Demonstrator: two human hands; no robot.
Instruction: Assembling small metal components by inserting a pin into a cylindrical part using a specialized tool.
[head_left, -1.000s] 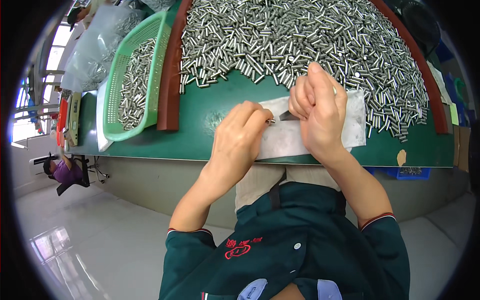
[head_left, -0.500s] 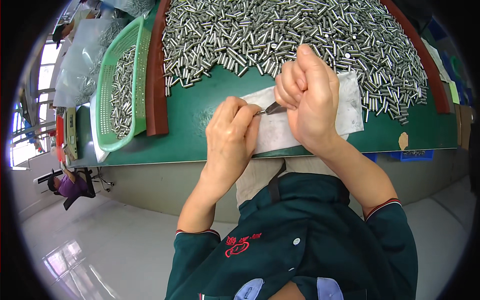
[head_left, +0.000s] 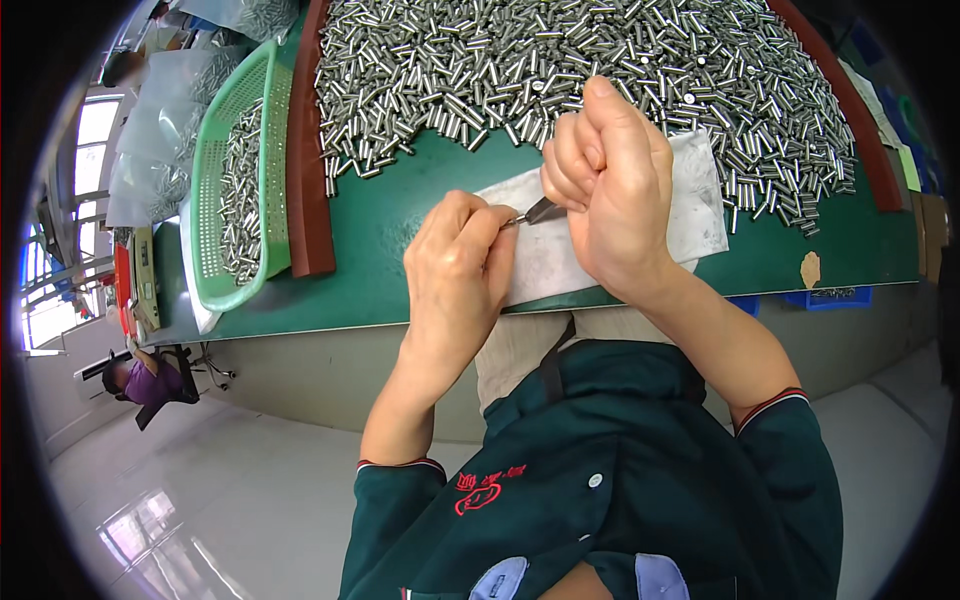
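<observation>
My left hand pinches a small metal pin between thumb and fingertips, over the white cloth. Closed around a dark pointed blade-like tool, my right hand keeps its thumb up; the handle is hidden in the fist. The tool's tip meets the pin's end or lies very close to it. Just beyond the hands spreads a large heap of loose shiny metal pins on the green tabletop.
Dark red strips border the heap left and right. A green plastic basket of pins stands at the left, beside clear bags. A blue bin sits below the table's right edge. Another person sits far left.
The view has shifted slightly. Both hands keep nearly the same pose, the tool tip still at the pin.
</observation>
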